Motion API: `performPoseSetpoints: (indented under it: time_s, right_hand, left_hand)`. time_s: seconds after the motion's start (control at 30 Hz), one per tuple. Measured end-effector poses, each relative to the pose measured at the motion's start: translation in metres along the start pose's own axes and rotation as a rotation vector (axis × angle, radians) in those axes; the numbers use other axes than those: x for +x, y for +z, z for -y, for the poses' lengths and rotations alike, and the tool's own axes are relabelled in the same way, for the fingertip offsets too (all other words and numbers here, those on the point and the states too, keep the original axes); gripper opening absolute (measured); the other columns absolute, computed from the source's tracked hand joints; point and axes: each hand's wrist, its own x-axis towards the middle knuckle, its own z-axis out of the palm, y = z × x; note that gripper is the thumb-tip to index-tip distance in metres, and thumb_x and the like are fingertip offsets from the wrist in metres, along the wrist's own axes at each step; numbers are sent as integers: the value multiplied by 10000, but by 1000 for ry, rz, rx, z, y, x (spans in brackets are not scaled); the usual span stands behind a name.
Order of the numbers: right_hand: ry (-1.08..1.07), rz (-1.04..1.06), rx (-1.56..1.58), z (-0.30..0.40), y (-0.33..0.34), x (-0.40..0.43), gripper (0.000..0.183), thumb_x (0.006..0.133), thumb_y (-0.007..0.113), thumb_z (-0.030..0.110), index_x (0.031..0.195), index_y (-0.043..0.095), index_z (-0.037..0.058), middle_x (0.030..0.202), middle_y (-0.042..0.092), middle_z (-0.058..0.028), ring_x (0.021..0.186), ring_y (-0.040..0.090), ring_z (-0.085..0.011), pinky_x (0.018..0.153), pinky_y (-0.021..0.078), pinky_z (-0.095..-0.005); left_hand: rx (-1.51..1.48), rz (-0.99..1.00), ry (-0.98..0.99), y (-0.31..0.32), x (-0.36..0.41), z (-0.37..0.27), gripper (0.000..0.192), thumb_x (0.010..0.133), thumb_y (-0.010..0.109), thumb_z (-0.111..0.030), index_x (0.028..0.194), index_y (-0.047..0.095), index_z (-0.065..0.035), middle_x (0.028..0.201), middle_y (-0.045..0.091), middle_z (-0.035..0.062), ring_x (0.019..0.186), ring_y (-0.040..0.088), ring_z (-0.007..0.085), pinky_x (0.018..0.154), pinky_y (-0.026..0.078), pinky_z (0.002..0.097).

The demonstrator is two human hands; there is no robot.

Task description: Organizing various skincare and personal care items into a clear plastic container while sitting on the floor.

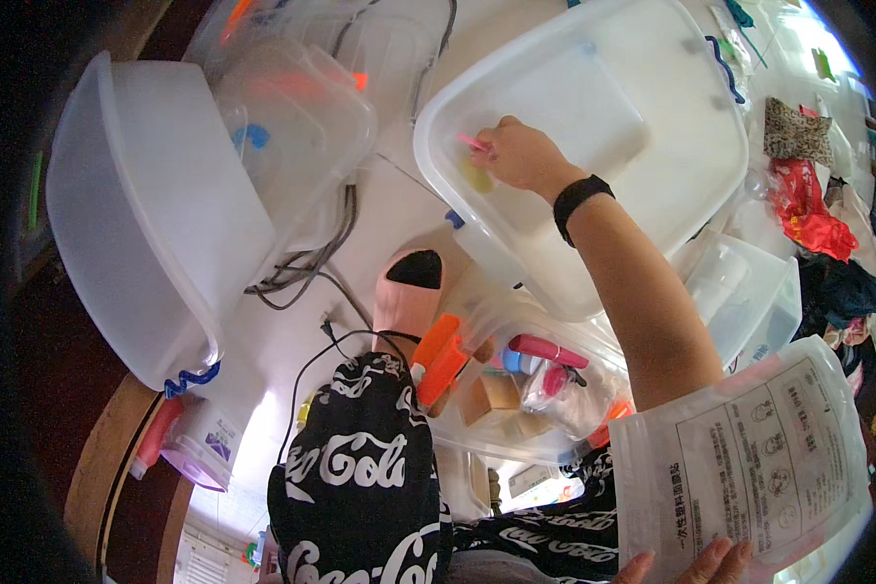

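Observation:
My right hand (518, 155), with a black band on the wrist, reaches into a large translucent plastic storage bin (701, 139). Its fingers pinch a small pink object (473, 142) near the bin's left wall. Just below them is a blurred yellowish thing (477, 177); whether the hand touches it, I cannot tell. At the bottom right, the fingers of my left hand (690, 566) grip the lower edge of a clear plastic pouch (744, 460) bearing printed writing and line drawings of heads. The pouch hides part of my right arm.
A second translucent bin (190, 168) stands tipped at left, beside a clear tub (299, 131). Dark cables (336, 233) lie on the floor near a pink slipper (407, 299). Below the large bin, an orange-latched box (442, 358) holds a small cardboard box (489, 398). Clothes (847, 292) lie at right.

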Motion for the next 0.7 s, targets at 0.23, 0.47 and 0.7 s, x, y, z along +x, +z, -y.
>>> performPoseSetpoints:
  time_s: [0.23, 0.47, 0.7]
  right_hand:
    - [61, 685, -170, -15, -9, -3, 397, 677, 620, 369, 946, 647, 79, 848, 646, -153, 771, 613, -304, 681, 476, -395]
    - [-58, -29, -197, 6, 14, 5, 185, 805, 525, 202, 905, 633, 91, 905, 606, -153, 841, 610, -318, 709, 501, -431]
    - [25, -17, -330, -1, 16, -8, 317, 851, 509, 355, 876, 666, 80, 921, 631, -145, 860, 627, -295, 730, 518, -427]
  left_hand:
    - [-67, 159, -17, -11, 2, 0, 424, 928, 416, -334, 1280, 458, -100, 1392, 379, 62, 1344, 280, 208, 1111, 207, 514]
    - [-3, 190, -8, -11, 3, 4, 443, 924, 412, -355, 1286, 454, -103, 1407, 354, 65, 1352, 262, 207, 1111, 203, 514]
    - [-78, 126, -82, -6, 4, -4, 429, 932, 410, -315, 1304, 437, -103, 1401, 351, 69, 1351, 262, 203, 1108, 224, 509]
